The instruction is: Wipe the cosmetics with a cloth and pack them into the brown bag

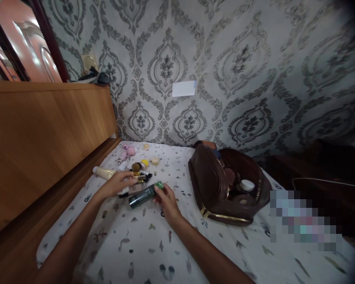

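Jutting (leftward) from right grip [168, 202]: bottle [141, 197]

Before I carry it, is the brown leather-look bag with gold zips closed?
No, the bag is open, with a round white container visible inside.

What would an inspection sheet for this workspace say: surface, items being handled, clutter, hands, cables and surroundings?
Surface: white cloth printed with small motifs.
Items handled: dark green cylinder with a bright green end, tilted.
Clutter: cream tube, pink jar and other small cosmetics grouped at left; open brown bag at right, white-topped round container inside.
Hands: right hand grips the cylinder's green end; left hand is at the cosmetics, its grip unclear.
Cables: thin white cable, far right.
Surroundings: damask-patterned wallpaper, wooden panel at left; pixelated patch at right, unreadable.
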Available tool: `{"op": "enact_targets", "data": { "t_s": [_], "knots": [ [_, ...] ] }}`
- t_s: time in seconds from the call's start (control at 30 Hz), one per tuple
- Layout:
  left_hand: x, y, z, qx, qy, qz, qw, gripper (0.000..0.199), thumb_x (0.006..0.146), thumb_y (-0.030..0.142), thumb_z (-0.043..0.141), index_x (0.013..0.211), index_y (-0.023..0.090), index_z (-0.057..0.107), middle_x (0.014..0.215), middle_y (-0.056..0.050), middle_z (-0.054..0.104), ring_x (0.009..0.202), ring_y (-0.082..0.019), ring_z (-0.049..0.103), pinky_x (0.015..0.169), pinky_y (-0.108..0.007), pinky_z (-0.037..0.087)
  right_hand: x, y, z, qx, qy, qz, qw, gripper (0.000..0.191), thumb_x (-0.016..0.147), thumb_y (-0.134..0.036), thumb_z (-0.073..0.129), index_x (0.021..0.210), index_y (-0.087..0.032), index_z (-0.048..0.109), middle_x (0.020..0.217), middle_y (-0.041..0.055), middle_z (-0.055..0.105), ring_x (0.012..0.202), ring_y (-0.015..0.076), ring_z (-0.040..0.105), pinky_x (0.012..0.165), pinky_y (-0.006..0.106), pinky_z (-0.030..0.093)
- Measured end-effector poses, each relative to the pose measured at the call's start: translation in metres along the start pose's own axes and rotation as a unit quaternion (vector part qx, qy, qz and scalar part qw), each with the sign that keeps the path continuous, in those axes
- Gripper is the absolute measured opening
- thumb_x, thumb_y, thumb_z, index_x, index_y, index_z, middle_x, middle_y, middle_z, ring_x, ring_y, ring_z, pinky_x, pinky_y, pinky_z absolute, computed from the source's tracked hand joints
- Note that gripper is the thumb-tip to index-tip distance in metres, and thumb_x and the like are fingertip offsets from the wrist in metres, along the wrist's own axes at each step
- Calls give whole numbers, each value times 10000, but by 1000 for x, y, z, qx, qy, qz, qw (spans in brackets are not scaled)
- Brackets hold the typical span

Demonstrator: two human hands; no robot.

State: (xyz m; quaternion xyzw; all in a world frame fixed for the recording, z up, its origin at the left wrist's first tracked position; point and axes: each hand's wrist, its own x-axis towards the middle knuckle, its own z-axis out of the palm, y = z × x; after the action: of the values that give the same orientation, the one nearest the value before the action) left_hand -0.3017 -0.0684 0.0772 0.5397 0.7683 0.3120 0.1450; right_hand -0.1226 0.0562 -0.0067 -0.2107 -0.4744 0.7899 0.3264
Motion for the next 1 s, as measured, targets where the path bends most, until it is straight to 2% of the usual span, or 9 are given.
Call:
{"op": "enact_targets", "data": {
  "t_s": [0.1,0.2,0.33,0.43,0.5,0.63,0.73,0.87,1.0],
  "knots": [
    [44,-16,-22,42,88,-53,994,430,851,531,438,796,169,664,791,-23,690,808,-202,628,723,-271,471,0,1,-1,-18,3,3,1000,435,647,-520,784,817,-190,557,620,-60,556,459,85,511,427,201,363],
    [91,-36,-33,100,159,-128,974,342,812,456,499,890,171,673,934,-61,717,915,-240,638,756,-296,467,1,0,0,-30,-6,1,1000,441,665,-547,756,815,-190,545,623,-61,543,444,77,496,404,196,331],
    [141,-52,-26,166,186,-215,944,363,800,416,565,1076,192,637,1084,-121,706,1046,-313,632,819,-367,466,1,-4,-1,-49,-24,-2,998,445,707,-567,714,882,-194,544,643,-64,535,436,69,494,391,189,312],
    [167,-59,-17,195,186,-250,930,449,807,457,612,1165,187,594,1144,-164,678,1116,-349,608,873,-422,462,1,-6,-1,-60,-26,6,998,455,727,-570,696,944,-201,540,685,-61,544,432,62,492,382,186,310],
    [180,-63,-13,203,180,-264,926,473,829,471,628,1186,163,584,1183,-167,653,1129,-333,599,917,-463,458,1,-6,-2,-64,-26,11,998,444,740,-568,685,945,-203,535,691,-60,541,435,58,489,378,181,305],
    [193,-73,-10,190,170,-278,926,388,909,409,592,1206,159,579,1239,-102,606,1105,-250,598,951,-495,481,1,-6,-3,-67,-32,21,997,436,763,-568,667,966,-210,524,655,-66,524,429,56,467,375,177,298],
    [193,-80,-12,156,169,-277,933,360,914,362,600,1218,169,574,1252,-95,593,1096,-243,601,922,-473,511,3,-6,-4,-67,-36,20,997,456,756,-585,664,969,-208,522,656,-66,521,427,60,471,375,182,307],
    [179,-85,-17,71,163,-253,951,367,919,355,595,1235,171,561,1236,-94,596,1053,-229,618,877,-444,539,3,-6,-3,-62,-30,20,997,458,756,-599,652,954,-206,528,674,-61,525,438,69,493,383,191,323],
    [159,-83,-19,-17,120,-220,968,366,927,361,583,1236,167,558,1215,-93,606,1011,-216,632,843,-425,555,3,-6,-2,-61,-34,9,998,424,760,-579,660,928,-207,546,672,-55,524,447,78,496,389,202,330]
  ]
}}
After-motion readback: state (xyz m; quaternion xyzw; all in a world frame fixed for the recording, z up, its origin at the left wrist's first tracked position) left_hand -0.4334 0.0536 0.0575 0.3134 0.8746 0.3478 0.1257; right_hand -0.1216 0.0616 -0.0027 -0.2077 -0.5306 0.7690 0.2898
